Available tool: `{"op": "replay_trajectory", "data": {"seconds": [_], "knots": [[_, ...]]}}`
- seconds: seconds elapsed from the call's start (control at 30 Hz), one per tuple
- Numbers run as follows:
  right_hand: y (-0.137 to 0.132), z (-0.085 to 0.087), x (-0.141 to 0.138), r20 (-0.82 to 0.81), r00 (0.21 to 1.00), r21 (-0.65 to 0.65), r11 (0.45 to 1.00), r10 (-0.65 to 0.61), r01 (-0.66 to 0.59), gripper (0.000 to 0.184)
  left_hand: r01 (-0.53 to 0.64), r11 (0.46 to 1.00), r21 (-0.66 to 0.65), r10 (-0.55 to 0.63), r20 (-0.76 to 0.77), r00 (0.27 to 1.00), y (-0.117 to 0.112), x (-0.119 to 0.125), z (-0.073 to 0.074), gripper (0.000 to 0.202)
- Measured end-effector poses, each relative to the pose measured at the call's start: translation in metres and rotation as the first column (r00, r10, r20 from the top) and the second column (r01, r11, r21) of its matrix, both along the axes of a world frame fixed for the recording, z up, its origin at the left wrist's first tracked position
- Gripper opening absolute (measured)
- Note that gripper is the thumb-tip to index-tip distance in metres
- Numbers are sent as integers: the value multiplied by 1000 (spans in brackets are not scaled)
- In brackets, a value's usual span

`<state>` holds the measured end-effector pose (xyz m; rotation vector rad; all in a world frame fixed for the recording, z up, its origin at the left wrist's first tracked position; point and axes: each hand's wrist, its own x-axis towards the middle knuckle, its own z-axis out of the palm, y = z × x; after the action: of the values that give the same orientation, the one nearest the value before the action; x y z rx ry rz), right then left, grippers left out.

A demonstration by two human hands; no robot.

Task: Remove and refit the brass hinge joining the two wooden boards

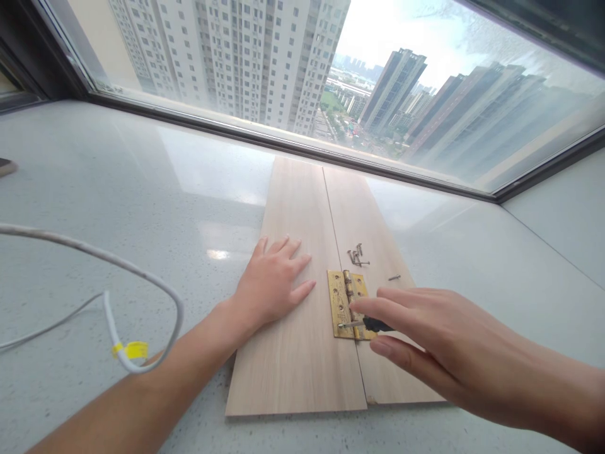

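Observation:
Two light wooden boards lie side by side on a pale stone sill, the left board [293, 353] and the right board [368, 208]. A brass hinge [339, 302] spans their seam. My left hand [271, 284] rests flat on the left board, fingers spread. My right hand [425, 328] hovers over the right board, and a small screwdriver [373, 325] with a black handle lies under its fingers, tip on the hinge's lower left. Whether the fingers grip the handle is hidden. Several loose screws [357, 255] sit beyond the hinge, and one screw [394, 277] lies apart.
A white cable [108, 265] with a yellow tag [135, 350] loops in front of the camera at left. A window frame [283, 142] runs along the sill's far edge, with tall buildings outside. A white wall [562, 208] closes the right side.

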<state>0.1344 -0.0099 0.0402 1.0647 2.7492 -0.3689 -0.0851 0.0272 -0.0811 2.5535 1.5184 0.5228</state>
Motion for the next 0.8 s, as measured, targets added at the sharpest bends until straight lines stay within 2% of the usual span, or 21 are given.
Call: {"op": "replay_trajectory", "data": {"seconds": [0.1, 0.17, 0.27, 0.37, 0.43, 0.53, 0.6, 0.63, 0.7, 0.73, 0.8], "knots": [[-7, -10, -5, 33, 994, 95, 991, -100, 97, 30, 1, 1000, -1, -1, -7, 1000, 0, 0, 0, 45], [-7, -9, -6, 73, 993, 79, 993, -94, 88, 29, 0, 1000, -2, 0, -11, 1000, 0, 0, 0, 45], [-3, -1, -1, 108, 993, 22, 998, 53, -56, 24, 1, 1000, -7, -1, -9, 1000, -1, 0, 0, 45], [1, 3, 5, 74, 976, 32, 978, 206, -208, 23, 1, 1000, -11, -2, -6, 1000, -1, -1, 1, 45], [-1, -1, 5, 31, 990, 62, 988, 139, -141, 21, 1, 1000, -11, -1, -7, 1000, -1, -1, 1, 45], [-7, -9, -3, 7, 990, 90, 986, -140, 138, 30, 0, 1000, -11, 0, -10, 1000, -1, -1, 1, 45], [-10, -10, -9, 39, 974, 75, 972, -225, 221, 31, -1, 1000, -7, 1, -13, 1000, -1, -1, 1, 46], [-10, -8, -11, 55, 975, 53, 976, -216, 213, 31, -2, 1000, -5, 1, -13, 1000, -1, -1, 1, 46], [-7, -1, -11, 68, 990, -24, 992, -120, 122, 28, -1, 1000, -4, 1, -15, 1000, -1, -1, 1, 46], [-5, 2, -10, 59, 997, -70, 996, -56, 60, 27, 0, 1000, -5, 0, -15, 1000, -1, -1, 1, 46], [0, 8, -6, -10, 1000, -86, 996, -4, 3, 25, 1, 1000, -7, -1, -16, 1000, -1, -1, 1, 45]]}}
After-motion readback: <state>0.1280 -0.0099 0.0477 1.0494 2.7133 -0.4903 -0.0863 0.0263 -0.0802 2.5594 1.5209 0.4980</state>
